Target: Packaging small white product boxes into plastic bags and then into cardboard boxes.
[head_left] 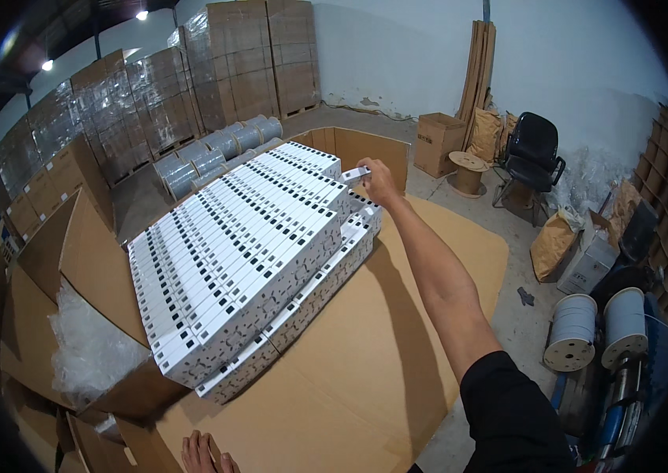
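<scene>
Stretched out to the far end of the stack, my right hand [382, 183] grips a small white box [355, 175] with dark marks. Beside it are tightly packed rows of matching white boxes [247, 244], standing on edge in stepped layers with dark squares along their edges. The layers rest on a large brown cardboard sheet [349, 339]. Low in the picture, my left hand [206, 455] lies on the cardboard near its front edge. Its fingers are extended and somewhat apart, with nothing in them; the wrist is out of the picture.
Raised cardboard flaps [101, 268] and clear plastic wrap [89, 347] stand at the left. Grey cable spools [219, 146] lie behind the stack, before wrapped pallets of cartons [231, 63]. To the right are a black chair [532, 154], a wooden spool [468, 169] and more cable reels [571, 331].
</scene>
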The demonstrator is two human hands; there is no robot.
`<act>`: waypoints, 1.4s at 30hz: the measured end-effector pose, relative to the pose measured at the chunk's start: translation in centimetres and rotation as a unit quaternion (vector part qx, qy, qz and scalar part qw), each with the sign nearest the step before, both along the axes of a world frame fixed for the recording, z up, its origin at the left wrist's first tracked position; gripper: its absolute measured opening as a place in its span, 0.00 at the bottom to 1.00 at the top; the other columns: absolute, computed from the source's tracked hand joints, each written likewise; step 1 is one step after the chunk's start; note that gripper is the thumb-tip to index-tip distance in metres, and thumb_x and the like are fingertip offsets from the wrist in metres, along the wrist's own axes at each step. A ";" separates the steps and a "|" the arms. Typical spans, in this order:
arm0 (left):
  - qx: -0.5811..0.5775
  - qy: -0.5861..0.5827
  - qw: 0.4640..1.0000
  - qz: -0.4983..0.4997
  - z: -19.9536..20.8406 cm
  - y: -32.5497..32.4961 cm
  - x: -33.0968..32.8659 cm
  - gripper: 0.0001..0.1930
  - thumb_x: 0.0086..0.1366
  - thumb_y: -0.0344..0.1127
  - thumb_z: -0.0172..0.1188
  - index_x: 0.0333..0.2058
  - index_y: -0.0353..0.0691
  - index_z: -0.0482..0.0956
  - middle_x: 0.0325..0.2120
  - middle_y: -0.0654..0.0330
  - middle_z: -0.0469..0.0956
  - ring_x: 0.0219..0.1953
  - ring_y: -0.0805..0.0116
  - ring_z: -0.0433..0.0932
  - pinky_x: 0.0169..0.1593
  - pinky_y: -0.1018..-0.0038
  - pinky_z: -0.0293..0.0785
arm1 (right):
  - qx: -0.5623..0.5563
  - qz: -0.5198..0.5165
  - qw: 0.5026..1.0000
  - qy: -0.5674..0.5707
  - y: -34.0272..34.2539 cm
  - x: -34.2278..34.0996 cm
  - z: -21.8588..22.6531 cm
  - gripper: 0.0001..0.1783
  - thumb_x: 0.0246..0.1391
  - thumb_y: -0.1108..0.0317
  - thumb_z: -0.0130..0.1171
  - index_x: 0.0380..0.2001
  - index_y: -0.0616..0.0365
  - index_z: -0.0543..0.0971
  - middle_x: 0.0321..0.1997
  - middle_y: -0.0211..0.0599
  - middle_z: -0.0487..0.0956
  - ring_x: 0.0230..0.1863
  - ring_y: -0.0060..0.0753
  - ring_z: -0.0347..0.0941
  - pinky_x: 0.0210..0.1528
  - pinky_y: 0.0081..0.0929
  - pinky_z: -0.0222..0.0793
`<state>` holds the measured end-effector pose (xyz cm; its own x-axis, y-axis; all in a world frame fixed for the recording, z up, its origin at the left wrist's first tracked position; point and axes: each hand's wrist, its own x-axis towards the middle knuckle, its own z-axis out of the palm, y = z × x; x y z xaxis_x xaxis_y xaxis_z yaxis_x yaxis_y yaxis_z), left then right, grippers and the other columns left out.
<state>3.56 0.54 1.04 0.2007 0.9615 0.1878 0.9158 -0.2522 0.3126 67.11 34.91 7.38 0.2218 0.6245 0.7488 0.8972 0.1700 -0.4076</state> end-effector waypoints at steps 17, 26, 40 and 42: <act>0.067 -0.292 0.952 -0.062 -2.5 0.1 0.0 0.18 0.64 0.24 0.60 0.53 0.33 0.76 0.53 0.48 0.74 0.54 0.53 0.77 0.55 0.65 0.77 | -0.049 0.105 0.969 0.219 -25.2 -20.6 -1.3 0.14 0.57 0.79 0.62 0.47 0.61 0.77 0.41 0.39 0.79 0.28 0.24 0.80 0.28 0.22 0.76; -0.095 -0.577 0.811 0.015 -2.3 0.6 -1.8 0.16 0.76 0.35 0.53 0.57 0.36 0.73 0.37 0.58 0.81 0.40 0.70 0.81 0.47 0.74 0.77 | -0.228 0.276 0.850 0.387 -29.9 -41.8 -5.2 0.16 0.58 0.78 0.64 0.49 0.62 0.76 0.34 0.35 0.82 0.26 0.21 0.80 0.27 0.20 0.75; -0.076 -0.674 0.731 0.078 -2.6 2.0 -4.8 0.17 0.70 0.28 0.61 0.56 0.38 0.72 0.42 0.56 0.79 0.44 0.74 0.79 0.48 0.76 0.79 | -0.208 0.490 0.750 0.392 -28.7 -49.4 -10.1 0.12 0.60 0.81 0.58 0.47 0.65 0.75 0.61 0.44 0.68 0.54 0.28 0.74 0.53 0.24 0.74; -0.062 -0.676 0.731 0.076 -2.5 1.9 -4.5 0.24 0.65 0.19 0.60 0.58 0.37 0.67 0.47 0.52 0.77 0.49 0.71 0.77 0.52 0.74 0.78 | -0.246 0.470 0.754 0.388 -28.6 -49.2 -10.6 0.15 0.60 0.82 0.58 0.49 0.65 0.72 0.56 0.43 0.72 0.52 0.28 0.75 0.53 0.25 0.74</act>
<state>-0.94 2.42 -1.48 -0.1986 0.9798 0.0254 -0.2354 -0.0728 0.9692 17.93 6.36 -3.19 -0.2394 0.9387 0.2482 -0.0660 0.2393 -0.9687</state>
